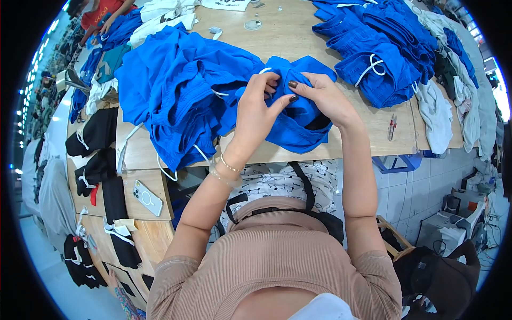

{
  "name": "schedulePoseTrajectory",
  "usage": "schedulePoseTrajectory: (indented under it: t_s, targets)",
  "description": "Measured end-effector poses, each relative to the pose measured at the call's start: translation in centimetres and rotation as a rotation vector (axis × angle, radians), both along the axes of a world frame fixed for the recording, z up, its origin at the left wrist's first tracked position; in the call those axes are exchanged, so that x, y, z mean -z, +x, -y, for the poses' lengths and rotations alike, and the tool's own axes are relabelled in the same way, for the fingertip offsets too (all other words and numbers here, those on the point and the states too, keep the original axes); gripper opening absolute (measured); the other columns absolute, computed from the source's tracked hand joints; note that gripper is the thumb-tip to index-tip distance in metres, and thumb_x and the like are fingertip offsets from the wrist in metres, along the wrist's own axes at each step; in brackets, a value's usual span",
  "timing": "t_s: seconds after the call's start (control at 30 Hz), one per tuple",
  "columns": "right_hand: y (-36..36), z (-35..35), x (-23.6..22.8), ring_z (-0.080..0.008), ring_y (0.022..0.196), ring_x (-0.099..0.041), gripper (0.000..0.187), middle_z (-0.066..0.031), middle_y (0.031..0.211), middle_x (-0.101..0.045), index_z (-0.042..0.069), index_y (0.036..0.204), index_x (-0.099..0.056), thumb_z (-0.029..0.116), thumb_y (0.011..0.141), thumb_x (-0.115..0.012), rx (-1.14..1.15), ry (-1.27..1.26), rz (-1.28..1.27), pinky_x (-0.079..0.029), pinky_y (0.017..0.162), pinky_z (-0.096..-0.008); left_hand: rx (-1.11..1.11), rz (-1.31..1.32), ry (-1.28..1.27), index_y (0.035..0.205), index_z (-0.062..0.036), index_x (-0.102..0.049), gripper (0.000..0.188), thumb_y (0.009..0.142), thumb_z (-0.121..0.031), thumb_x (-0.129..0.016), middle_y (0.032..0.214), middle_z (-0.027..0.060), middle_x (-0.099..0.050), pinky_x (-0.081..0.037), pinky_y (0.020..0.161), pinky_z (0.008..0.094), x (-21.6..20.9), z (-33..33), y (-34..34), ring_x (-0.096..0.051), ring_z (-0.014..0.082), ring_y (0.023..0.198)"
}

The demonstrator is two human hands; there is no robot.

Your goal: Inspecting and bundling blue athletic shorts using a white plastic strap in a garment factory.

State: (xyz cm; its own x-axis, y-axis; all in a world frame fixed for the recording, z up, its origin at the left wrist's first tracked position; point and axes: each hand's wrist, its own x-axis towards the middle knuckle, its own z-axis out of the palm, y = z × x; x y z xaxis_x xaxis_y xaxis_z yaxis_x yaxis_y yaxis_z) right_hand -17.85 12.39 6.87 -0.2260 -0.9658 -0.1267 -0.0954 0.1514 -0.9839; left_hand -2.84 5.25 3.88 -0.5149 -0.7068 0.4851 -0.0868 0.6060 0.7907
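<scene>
Blue drawstring shorts (pixel 298 140) lie bunched at the table's front edge, with both my hands on their upper part. My left hand (pixel 257 106) pinches the cloth, fingers curled and thumb pointing right. Opposite it, my right hand (pixel 329 100) grips the same cloth between thumb and fingers, the two thumbs close together. A bit of white cord (pixel 265 70) shows beside my left fingers; the rest is hidden by the hands and folds. Touching them on the left is a heap of blue shorts (pixel 178 80) with gathered waistbands and loose white drawstrings.
A stack of blue shorts (pixel 381 50) stands at the right, with red-handled thread snips (pixel 392 128) nearer the edge. A phone (pixel 148 198) and black folded garments (pixel 92 133) lie left. A co-worker in a red top (pixel 101 13) is at the far left.
</scene>
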Motion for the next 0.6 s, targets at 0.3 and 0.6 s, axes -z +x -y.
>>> schedulePoseTrajectory:
  t_s: [0.3, 0.6]
  targets:
    - [-1.4, -1.2, -1.1, -0.0067, 0.066, -0.048, 0.024, -0.0008, 0.071, -0.059, -0.001, 0.088, -0.067, 0.022, 0.081, -0.067, -0.079, 0.023, -0.266, -0.041, 0.061, -0.0242, 0.271, -0.219, 0.787, 0.096, -0.0022, -0.052, 0.009, 0.095, -0.009, -0.046, 0.078, -0.0017, -0.055, -0.039, 0.059, 0.0184, -0.1, 1.8, 0.9, -0.045, 0.0018, 0.067]
    - [-3.7, -2.8, -3.3, -0.0041, 0.069, -0.052, 0.018, 0.0006, 0.075, -0.061, 0.000, 0.088, -0.068, 0.013, 0.076, -0.068, -0.091, 0.003, -0.199, -0.042, 0.064, -0.0181, 0.490, -0.081, 0.987, 0.095, -0.0013, -0.059, 0.014, 0.094, -0.014, -0.052, 0.084, -0.0026, -0.061, -0.044, 0.067, 0.0167, -3.2, 3.4, 2.8, -0.053, 0.0009, 0.074]
